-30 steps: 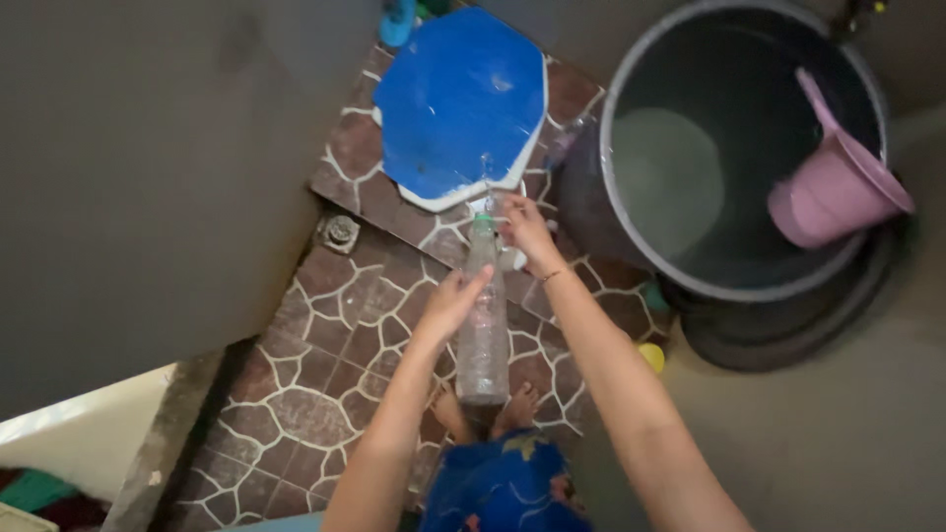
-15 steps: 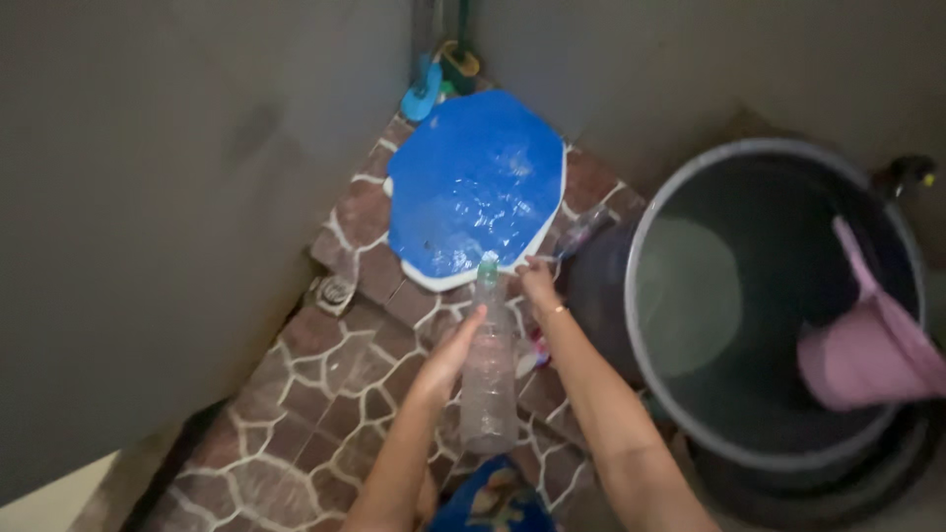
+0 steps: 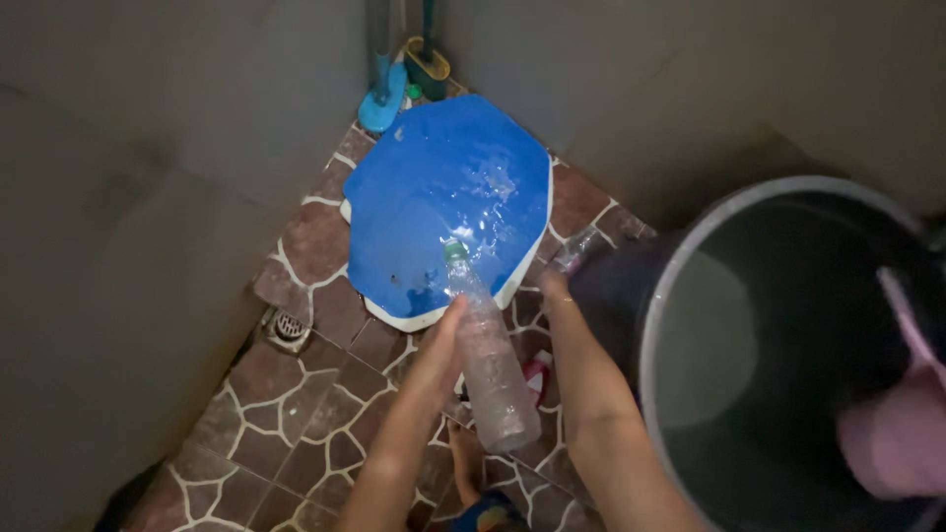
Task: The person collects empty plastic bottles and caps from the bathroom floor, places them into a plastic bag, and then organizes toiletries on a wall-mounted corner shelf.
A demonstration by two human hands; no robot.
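view from above, bathroom corner. the left hand (image 3: 440,345) wraps around a clear plastic bottle (image 3: 485,353), tilted, its green-ringed mouth over the near edge of a wet blue panel (image 3: 443,187) lying on the brown tiled floor (image 3: 296,404). the right hand (image 3: 554,291) reaches beside a large dark bucket (image 3: 690,296); whether its fingers clasp anything cannot be told. a pink scoop (image 3: 902,433) sits inside the bucket.

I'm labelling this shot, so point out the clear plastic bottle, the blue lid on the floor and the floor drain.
clear plastic bottle (image 3: 490,365), head view, mid body.
blue lid (image 3: 443,187), head view, wet top face.
floor drain (image 3: 290,326), head view, metal grate.
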